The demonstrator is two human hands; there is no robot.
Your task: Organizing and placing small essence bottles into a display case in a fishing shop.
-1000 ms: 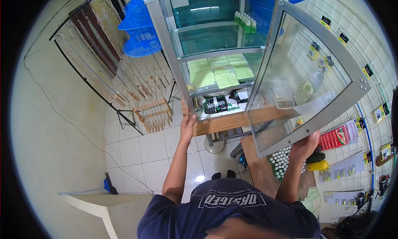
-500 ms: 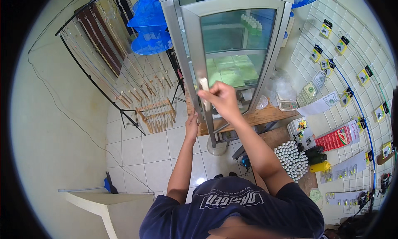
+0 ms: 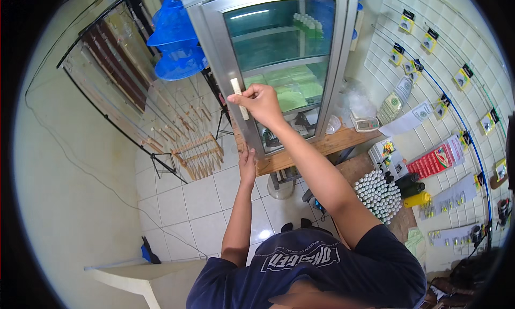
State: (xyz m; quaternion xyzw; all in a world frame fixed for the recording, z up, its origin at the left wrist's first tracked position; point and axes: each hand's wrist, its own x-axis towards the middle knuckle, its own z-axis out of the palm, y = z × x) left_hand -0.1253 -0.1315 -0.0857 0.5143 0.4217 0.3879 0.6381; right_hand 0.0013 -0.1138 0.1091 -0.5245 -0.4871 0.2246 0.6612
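A glass-fronted metal cabinet (image 3: 343,51) stands on a wooden table (image 3: 327,144), its framed door (image 3: 224,57) flush with the frame. On the door's left side is an upright cream handle (image 3: 242,109). My right hand (image 3: 261,103) is closed at that handle, thumb across it and fingers curled. Lower down, my left hand (image 3: 247,167) lies against the table's left corner, fingers stretched out and nothing in them. Behind the glass are pale green packets (image 3: 292,89) and, on a higher shelf, several white-capped bottles (image 3: 308,23).
Many white-capped bottles (image 3: 377,197) stand on a low surface at right, beside dark bottles and a yellow bottle (image 3: 417,199). A small scale (image 3: 367,125) sits on the table. Blue nets (image 3: 179,65) and a rod rack (image 3: 104,116) stand left. A wall grid (image 3: 429,89) holds small packets.
The cabinet door has swung from ajar to flush with its frame, my right hand moving with its handle. My left hand stays at the table's corner. The view has shifted a little.
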